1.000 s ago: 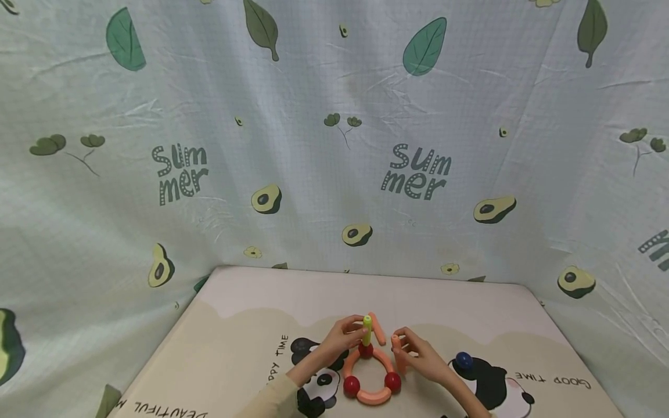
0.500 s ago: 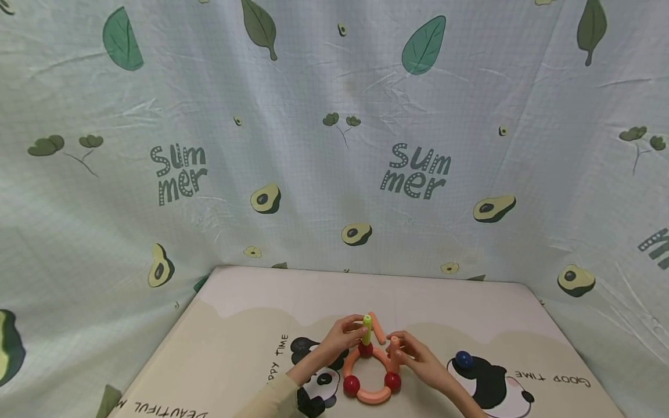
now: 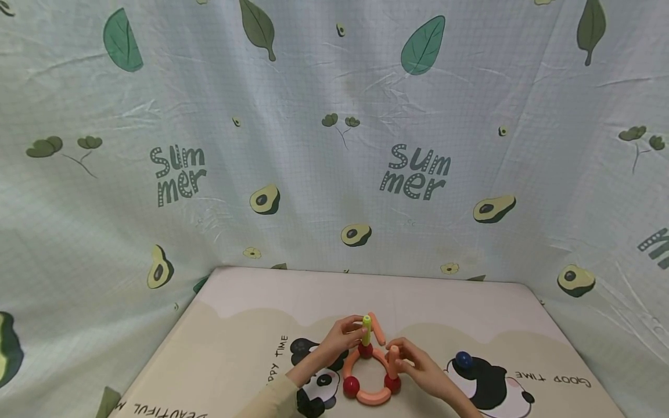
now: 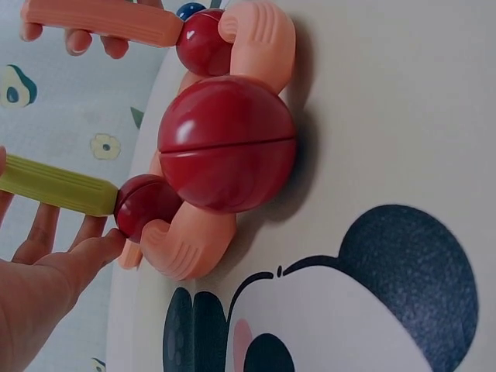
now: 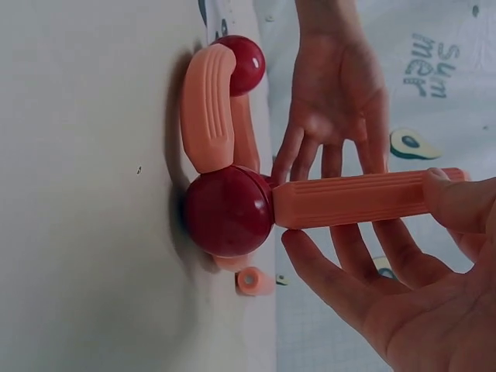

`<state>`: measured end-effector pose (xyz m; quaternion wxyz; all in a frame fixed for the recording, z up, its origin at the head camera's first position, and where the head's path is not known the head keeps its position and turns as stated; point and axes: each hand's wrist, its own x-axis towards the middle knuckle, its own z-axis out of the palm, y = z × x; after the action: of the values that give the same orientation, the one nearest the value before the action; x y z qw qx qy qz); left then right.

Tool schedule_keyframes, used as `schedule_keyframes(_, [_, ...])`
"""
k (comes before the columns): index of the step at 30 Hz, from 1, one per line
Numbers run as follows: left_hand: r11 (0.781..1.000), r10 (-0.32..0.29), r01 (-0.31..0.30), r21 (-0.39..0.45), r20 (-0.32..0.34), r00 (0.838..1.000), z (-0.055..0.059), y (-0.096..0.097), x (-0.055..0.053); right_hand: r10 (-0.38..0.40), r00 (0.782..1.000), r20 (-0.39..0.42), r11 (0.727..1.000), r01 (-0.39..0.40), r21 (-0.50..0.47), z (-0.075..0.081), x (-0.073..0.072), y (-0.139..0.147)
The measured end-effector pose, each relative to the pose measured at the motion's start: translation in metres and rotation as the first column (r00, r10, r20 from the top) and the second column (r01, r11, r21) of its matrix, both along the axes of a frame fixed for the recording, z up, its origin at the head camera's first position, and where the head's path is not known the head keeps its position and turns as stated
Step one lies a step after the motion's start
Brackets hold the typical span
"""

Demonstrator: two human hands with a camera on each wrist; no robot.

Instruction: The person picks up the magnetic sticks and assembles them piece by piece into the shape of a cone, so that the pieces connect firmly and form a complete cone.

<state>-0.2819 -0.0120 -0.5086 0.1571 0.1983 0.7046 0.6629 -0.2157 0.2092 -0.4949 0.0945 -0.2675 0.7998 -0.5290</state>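
Note:
A ring of curved orange pieces [image 3: 373, 397] joined by red balls lies flat on the table. My left hand [image 3: 342, 337] holds a yellow-green rod [image 3: 367, 330] upright on the far red ball [image 3: 365, 351]. Beside it, my right hand [image 3: 420, 366] grips a straight orange rod [image 3: 394, 361] between thumb and fingers. In the right wrist view, this rod's end [image 5: 291, 204] meets the right red ball [image 5: 229, 211], and it stands upright. The left red ball [image 3: 351, 386] has no rod on it.
A loose orange rod [image 3: 377, 328] lies just behind the ring. To the right sits a blue ball [image 3: 463, 360] on the table's panda print. A patterned curtain [image 3: 313, 145] hangs behind the table [image 3: 245, 290].
My right hand has moved slightly left and toward me, bringing the orange rod from beside the ring onto the right red ball. The left hand stays on the yellow-green rod.

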Motion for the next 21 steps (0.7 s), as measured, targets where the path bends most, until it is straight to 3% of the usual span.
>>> schedule_keyframes(12, [1.0, -0.008, 0.008, 0.0, 0.013, 1.0, 0.001, -0.001, 0.0, 0.014, 1.0, 0.017, 0.999, -0.014, 0.043, 0.001, 0.009, 0.005])
schedule_keyframes(17, [0.999, -0.022, 0.023, -0.028, 0.011, 1.0, 0.002, -0.003, 0.002, -0.046, 0.998, 0.036, 0.996, 0.044, 0.072, 0.001, 0.011, 0.004])
schedule_keyframes(21, [0.998, -0.026, 0.027, -0.054, 0.025, 0.999, 0.003, -0.003, 0.003, -0.112, 0.988, 0.107, 0.991, 0.104, 0.082, 0.0, 0.013, 0.003])
